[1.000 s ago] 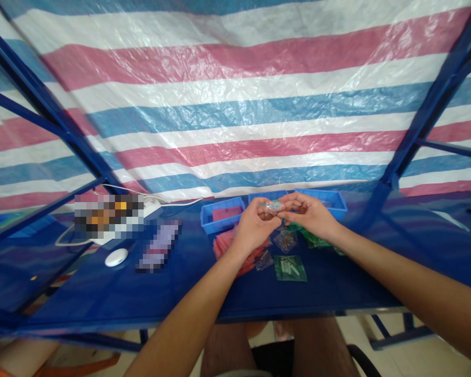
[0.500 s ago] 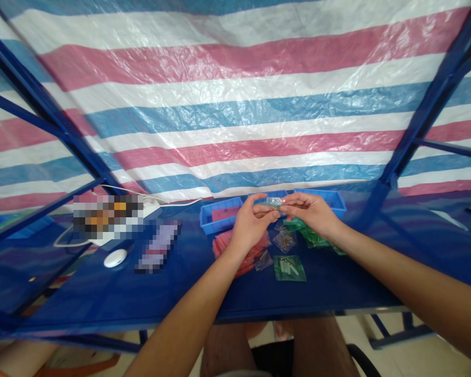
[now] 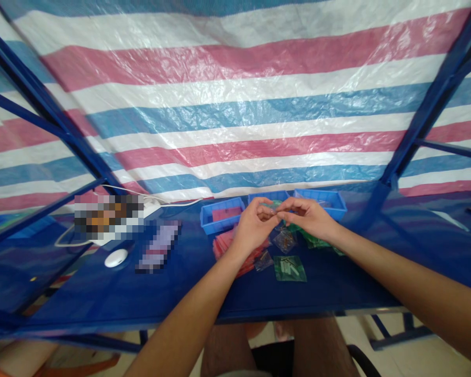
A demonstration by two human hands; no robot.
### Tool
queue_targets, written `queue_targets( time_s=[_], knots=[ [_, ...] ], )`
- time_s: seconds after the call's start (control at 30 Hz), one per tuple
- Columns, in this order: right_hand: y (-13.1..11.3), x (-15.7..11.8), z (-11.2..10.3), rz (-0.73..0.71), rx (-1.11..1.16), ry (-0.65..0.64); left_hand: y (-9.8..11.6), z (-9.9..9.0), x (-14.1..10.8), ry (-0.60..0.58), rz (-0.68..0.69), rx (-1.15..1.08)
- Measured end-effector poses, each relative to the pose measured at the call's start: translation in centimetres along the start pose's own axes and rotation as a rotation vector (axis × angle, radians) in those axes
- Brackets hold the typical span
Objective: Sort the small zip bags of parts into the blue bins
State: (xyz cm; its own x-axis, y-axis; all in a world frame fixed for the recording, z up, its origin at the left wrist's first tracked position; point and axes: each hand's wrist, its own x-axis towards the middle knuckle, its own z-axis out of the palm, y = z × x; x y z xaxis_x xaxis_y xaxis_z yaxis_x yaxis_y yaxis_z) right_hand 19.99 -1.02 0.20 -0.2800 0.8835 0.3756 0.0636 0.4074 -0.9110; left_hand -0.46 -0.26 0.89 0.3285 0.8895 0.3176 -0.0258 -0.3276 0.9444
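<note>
My left hand (image 3: 258, 224) and my right hand (image 3: 308, 217) meet fingertip to fingertip above the blue table, both pinched closed. Whatever lies between their fingers is too small and hidden to name. Below my left hand is a pile of red plastic bags (image 3: 223, 243). Green bags (image 3: 316, 241) lie under my right hand. Between the piles sits a clear bag with small brass-coloured parts (image 3: 286, 241), and another small clear bag (image 3: 264, 261) rests by the red pile. Nearer the front edge, a green bag with pale strips (image 3: 289, 268) lies flat.
Blue bins stand at the back, the left one (image 3: 222, 216) holding something red, the right one (image 3: 324, 203) clear plastic. A white oval object (image 3: 115, 258), a blurred purple item (image 3: 159, 246) and white cables (image 3: 176, 204) are at left. A person's arm shows at bottom left.
My hands have drawn closer together and their fingers have curled in. The shiny clear plastic seen between the fingertips before is now mostly hidden.
</note>
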Motion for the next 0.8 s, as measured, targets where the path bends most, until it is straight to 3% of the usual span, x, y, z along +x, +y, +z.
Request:
queue_targets(
  time_s=[0.23, 0.4, 0.5, 0.67, 0.8],
  knots=[
    [0.2, 0.2, -0.2, 0.044, 0.055, 0.050, -0.3, 0.1, 0.0, -0.055, 0.027, -0.010],
    [0.8, 0.6, -0.4, 0.056, 0.065, 0.237, 0.1, -0.1, -0.2, 0.129, 0.205, 0.282],
    [1.0, 0.6, -0.5, 0.066, 0.067, 0.289, 0.6, -0.1, -0.4, 0.089, 0.267, 0.413],
    [0.5, 0.3, -0.1, 0.067, 0.103, 0.186, 0.8, 0.4, -0.7, -0.042, 0.240, 0.426],
    [-0.2, 0.1, 0.2, 0.084, 0.127, 0.117, 0.4, 0.0, -0.5, -0.027, 0.184, 0.421]
  ],
)
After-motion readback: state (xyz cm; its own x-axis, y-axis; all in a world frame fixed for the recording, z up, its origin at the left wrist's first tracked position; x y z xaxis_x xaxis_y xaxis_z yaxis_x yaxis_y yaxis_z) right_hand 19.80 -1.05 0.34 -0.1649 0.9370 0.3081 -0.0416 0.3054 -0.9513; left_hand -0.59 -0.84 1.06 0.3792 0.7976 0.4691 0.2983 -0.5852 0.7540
